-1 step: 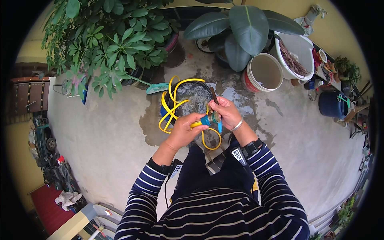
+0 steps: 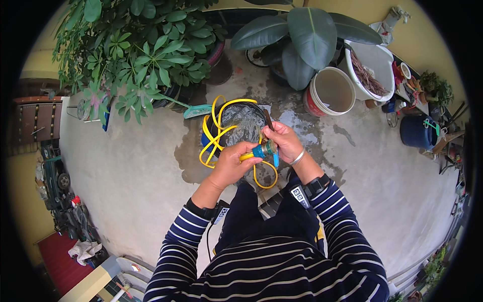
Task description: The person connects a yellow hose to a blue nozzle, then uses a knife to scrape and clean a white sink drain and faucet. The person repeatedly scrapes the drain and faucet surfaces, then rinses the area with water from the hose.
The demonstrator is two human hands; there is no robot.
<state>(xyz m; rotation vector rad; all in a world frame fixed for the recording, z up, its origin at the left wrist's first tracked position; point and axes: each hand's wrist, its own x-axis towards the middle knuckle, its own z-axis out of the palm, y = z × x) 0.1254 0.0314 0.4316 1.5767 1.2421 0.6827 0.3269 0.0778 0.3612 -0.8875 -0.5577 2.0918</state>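
Observation:
My left hand point(image 2: 231, 163) is closed on the end of the yellow hose point(image 2: 247, 156), at its teal and metal fitting point(image 2: 264, 150). My right hand point(image 2: 287, 143) grips a slim dark brown stick-like piece point(image 2: 267, 118) upright beside the fitting; a bright blue piece point(image 2: 276, 160) hangs below, and I cannot tell whether it joins either. Behind both hands is a round basin point(image 2: 207, 138) of rippling water, blue outside, with loops of yellow hose draped over its rim and a loop hanging below my hands.
Wet patches mark the concrete floor point(image 2: 131, 181). Leafy plants point(image 2: 161, 55), a teal dustpan point(image 2: 197, 111), a white bucket point(image 2: 311, 95) and a white tub point(image 2: 384, 65) line the back. A blue barrel point(image 2: 412, 135) stands right; a vehicle point(image 2: 59, 176) is at left.

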